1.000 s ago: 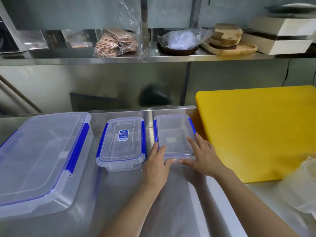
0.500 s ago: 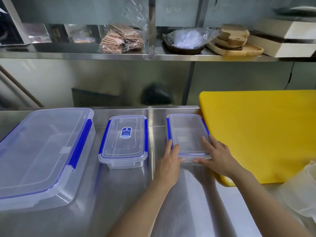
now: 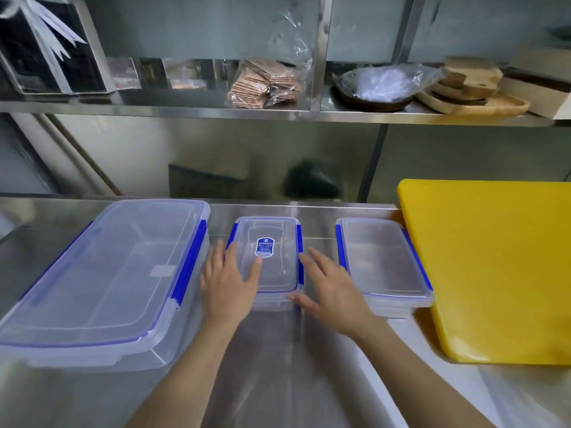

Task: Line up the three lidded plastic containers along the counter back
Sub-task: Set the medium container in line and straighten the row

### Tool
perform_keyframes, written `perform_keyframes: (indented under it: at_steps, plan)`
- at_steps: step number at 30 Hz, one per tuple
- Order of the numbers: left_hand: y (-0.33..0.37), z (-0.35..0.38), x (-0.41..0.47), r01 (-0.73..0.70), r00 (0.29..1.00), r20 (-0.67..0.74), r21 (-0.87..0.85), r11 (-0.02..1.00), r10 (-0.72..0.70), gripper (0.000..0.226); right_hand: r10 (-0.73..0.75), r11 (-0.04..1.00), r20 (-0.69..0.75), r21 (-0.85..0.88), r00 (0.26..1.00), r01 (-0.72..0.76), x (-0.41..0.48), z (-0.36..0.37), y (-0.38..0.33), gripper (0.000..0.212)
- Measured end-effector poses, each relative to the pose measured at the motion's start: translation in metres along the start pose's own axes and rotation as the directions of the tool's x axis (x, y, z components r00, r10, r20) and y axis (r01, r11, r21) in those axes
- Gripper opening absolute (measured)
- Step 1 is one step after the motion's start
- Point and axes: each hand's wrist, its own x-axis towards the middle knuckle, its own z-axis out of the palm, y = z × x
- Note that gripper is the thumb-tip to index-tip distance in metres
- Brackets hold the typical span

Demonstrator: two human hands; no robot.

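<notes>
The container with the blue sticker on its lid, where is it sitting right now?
The stickered container sits mid-counter near the back, between the big container and the plain small container; the left hand rests on its lid, the right hand beside it.

Steel counter — three containers, yellow board.

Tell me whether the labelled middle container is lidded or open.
Lidded: the middle container has its clear lid on, sticker on top, blue side clips down.
</notes>
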Motion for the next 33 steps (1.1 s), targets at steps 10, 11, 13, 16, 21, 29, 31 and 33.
perform_keyframes:
  at_steps: [10,11,13,16,21,29,31,33]
  plan:
    - [-0.077,-0.042,-0.008,0.195,0.977,0.124,-0.167,0.967,-0.175,0.069,-0.118,0.981,0.211,-0.129,0.970,0.148,0.033,0.054,-0.075,0.091]
    - [-0.078,-0.040,-0.007,0.180,0.980,0.119,-0.167,0.969,-0.161,0.068,-0.108,0.981,0.224,-0.135,0.969,0.141,0.032,0.053,-0.075,0.093]
    - [-0.082,-0.040,-0.004,0.182,0.977,0.141,-0.155,0.971,-0.161,0.068,-0.094,0.983,0.213,-0.135,0.972,0.125,0.035,0.052,-0.077,0.093]
    - [-0.073,-0.045,-0.003,0.169,0.973,0.172,-0.089,0.982,-0.152,0.069,-0.079,0.978,0.225,-0.173,0.971,0.120,0.038,0.049,-0.073,0.086]
    - [-0.103,-0.088,-0.006,0.078,0.995,-0.066,0.045,0.996,-0.075,0.058,-0.170,0.984,0.140,-0.021,0.975,0.175,0.039,0.057,-0.140,0.078]
    - [-0.126,-0.132,0.009,0.050,0.997,0.050,0.273,0.961,-0.066,0.068,-0.253,0.682,0.274,0.730,0.928,-0.029,0.023,0.072,-0.201,0.074]
    - [-0.129,-0.123,0.008,0.020,0.983,0.164,0.333,0.943,-0.079,0.073,-0.262,0.647,0.322,0.758,0.910,-0.082,0.021,0.080,-0.200,0.085]
    - [-0.125,-0.116,0.011,-0.011,0.981,0.183,0.355,0.935,-0.057,0.074,-0.258,0.624,0.351,0.772,0.900,-0.122,0.021,0.085,-0.196,0.098]
